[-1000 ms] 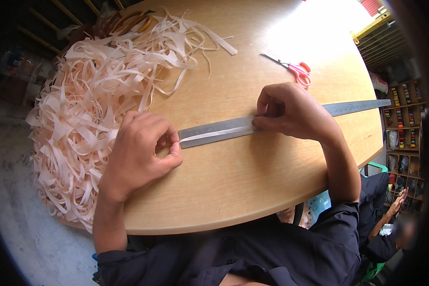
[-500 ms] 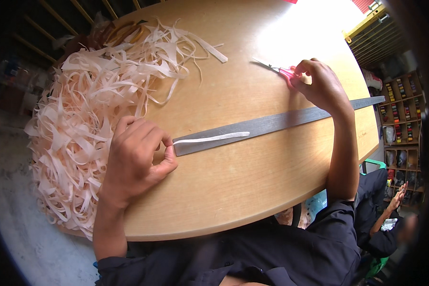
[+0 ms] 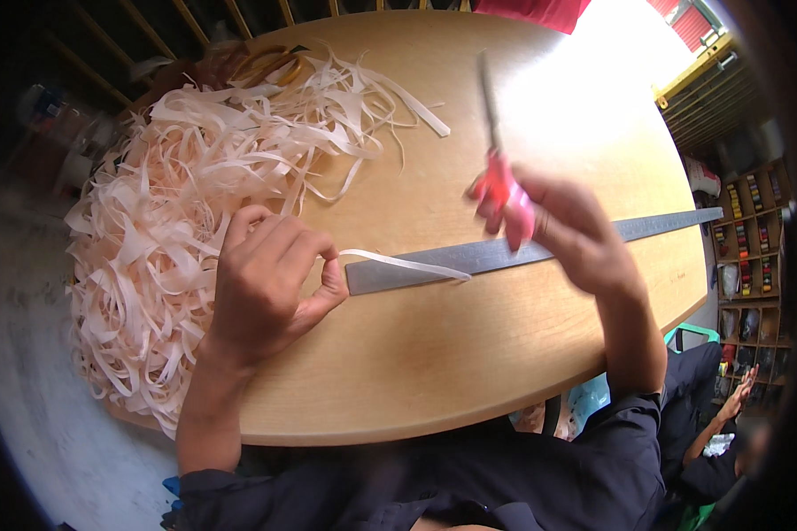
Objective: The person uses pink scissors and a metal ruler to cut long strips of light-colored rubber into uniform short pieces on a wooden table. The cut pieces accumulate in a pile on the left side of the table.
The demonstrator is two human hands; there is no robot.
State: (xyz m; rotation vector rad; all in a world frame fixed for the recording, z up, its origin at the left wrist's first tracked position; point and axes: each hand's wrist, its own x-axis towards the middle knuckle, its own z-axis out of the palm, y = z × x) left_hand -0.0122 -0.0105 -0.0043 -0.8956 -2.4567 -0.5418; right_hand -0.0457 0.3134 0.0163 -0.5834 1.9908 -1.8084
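The left hand's [image 3: 270, 274] thumb and finger pinch the pale strip [image 3: 407, 262], which runs rightward over the ruler [image 3: 483, 257] toward the nearby right hand [image 3: 580, 226], fingers wrapped around scissors [image 3: 496, 173].

The left forearm [image 3: 208, 425], bare, comes up from the near left and slants a little to the right toward the left wrist [image 3: 228, 350]. The left hand [image 3: 274, 274] has its back turned up, its thumb [image 3: 329, 290] and index finger [image 3: 313, 243] drawn together in a pinch at its right side. The right forearm [image 3: 636, 345], also bare, rises from the near right and leans left toward its far end. The right hand [image 3: 576, 230] is curled in a grip, pointing left, blurred, its finger placement hard to tell. The two hands are well apart.
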